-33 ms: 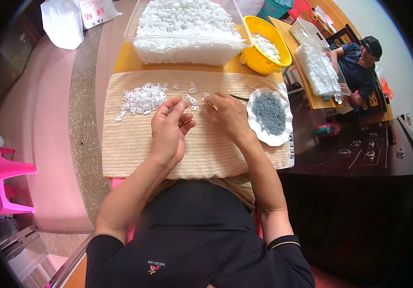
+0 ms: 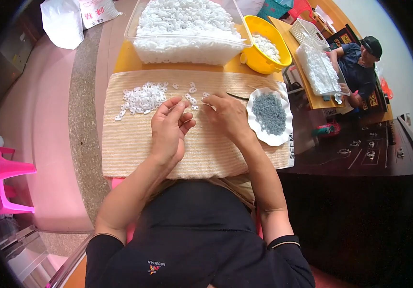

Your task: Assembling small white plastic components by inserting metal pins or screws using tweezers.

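Note:
My left hand point(image 2: 167, 129) is closed in a pinch, thumb against index finger, above the striped beige towel point(image 2: 134, 153); whatever sits in the pinch is too small to name. My right hand point(image 2: 229, 114) reaches in from the right, fingers bent and fingertips down at a small white two-holed plastic piece point(image 2: 206, 94). Several more such pieces lie loose between the hands. Beyond my left hand is a pile of white plastic pieces point(image 2: 144, 98). A thin dark curved tool point(image 2: 237, 97) shows behind my right hand; whether that hand holds it I cannot tell.
Right of my right hand stands a scalloped white plate point(image 2: 283, 137) of small grey-blue parts. A clear bin point(image 2: 187, 50) of white pieces and a yellow basin point(image 2: 264, 67) stand beyond the towel. Another person point(image 2: 355, 62) works at a table on the right. A pink stool point(image 2: 12, 177) is at left.
My right hand has shifted very slightly left, and a little more of the dark tool shows. My left hand has not visibly moved.

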The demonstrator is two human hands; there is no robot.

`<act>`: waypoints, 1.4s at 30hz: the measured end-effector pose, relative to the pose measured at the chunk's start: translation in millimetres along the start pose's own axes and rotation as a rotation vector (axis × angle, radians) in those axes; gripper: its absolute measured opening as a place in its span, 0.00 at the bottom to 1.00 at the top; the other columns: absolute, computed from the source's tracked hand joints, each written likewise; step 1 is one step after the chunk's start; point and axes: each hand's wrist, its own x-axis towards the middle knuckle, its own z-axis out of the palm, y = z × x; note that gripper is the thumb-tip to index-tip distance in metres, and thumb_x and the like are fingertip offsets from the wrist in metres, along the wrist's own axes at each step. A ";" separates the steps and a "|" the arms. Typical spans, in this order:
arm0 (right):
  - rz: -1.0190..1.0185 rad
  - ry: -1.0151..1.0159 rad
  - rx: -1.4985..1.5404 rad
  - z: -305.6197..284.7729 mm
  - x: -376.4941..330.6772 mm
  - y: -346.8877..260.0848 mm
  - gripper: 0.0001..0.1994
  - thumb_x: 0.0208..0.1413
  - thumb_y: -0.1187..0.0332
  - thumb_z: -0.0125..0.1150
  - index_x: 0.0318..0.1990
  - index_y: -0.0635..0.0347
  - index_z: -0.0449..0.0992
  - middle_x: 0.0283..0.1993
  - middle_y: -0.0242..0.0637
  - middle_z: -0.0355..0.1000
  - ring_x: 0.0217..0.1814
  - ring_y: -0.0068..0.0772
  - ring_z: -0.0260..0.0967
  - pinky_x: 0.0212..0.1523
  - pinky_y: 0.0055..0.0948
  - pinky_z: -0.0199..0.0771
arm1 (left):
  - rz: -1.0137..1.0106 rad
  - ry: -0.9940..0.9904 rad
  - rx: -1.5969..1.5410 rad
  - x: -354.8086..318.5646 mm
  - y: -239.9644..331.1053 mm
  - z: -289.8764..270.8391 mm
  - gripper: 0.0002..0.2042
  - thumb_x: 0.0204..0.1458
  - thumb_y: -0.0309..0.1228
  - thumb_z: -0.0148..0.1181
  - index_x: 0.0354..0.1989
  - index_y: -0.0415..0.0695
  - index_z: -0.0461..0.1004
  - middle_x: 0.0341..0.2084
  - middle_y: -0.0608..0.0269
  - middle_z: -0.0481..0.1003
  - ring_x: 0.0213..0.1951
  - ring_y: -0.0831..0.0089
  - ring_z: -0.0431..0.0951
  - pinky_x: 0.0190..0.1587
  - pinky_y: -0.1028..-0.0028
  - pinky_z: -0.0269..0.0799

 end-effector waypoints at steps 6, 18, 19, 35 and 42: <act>-0.021 -0.124 -0.050 10.8 6.0 -13.6 0.07 0.50 0.65 0.59 0.29 0.56 0.79 0.34 0.41 0.73 0.36 0.47 0.73 0.37 0.43 0.73 | -0.002 -0.008 0.000 2.0 -0.5 -2.2 0.11 0.57 0.27 0.56 0.47 0.42 0.66 0.37 0.62 0.74 0.29 0.79 0.73 0.34 0.77 0.75; -0.005 -0.046 0.144 16.6 -3.1 4.0 0.07 0.53 0.67 0.58 0.29 0.60 0.76 0.31 0.41 0.71 0.32 0.47 0.70 0.33 0.40 0.69 | -0.039 -0.036 0.074 3.0 -5.8 -3.2 0.10 0.56 0.28 0.58 0.45 0.45 0.69 0.35 0.67 0.76 0.32 0.80 0.75 0.35 0.78 0.76; -0.031 0.001 0.248 12.3 -5.0 0.7 0.06 0.54 0.69 0.59 0.30 0.61 0.76 0.28 0.40 0.70 0.29 0.39 0.69 0.30 0.34 0.67 | -0.041 -0.039 0.072 3.5 -7.0 -3.3 0.10 0.56 0.28 0.58 0.45 0.45 0.69 0.35 0.67 0.76 0.32 0.80 0.75 0.35 0.78 0.76; 0.131 0.097 0.760 2.0 -38.1 -11.3 0.07 0.54 0.70 0.63 0.36 0.65 0.77 0.30 0.36 0.73 0.26 0.23 0.67 0.26 0.22 0.68 | -0.141 -0.229 0.154 -0.4 -19.3 -1.1 0.06 0.58 0.30 0.56 0.40 0.40 0.73 0.32 0.63 0.76 0.33 0.77 0.77 0.36 0.78 0.77; -0.058 0.135 0.474 -15.2 -57.4 -15.4 0.08 0.50 0.73 0.64 0.38 0.62 0.77 0.34 0.43 0.72 0.30 0.43 0.72 0.29 0.33 0.72 | -0.151 -0.239 0.174 -3.8 -25.3 -3.8 0.06 0.59 0.30 0.56 0.38 0.40 0.72 0.29 0.65 0.74 0.31 0.78 0.76 0.35 0.78 0.75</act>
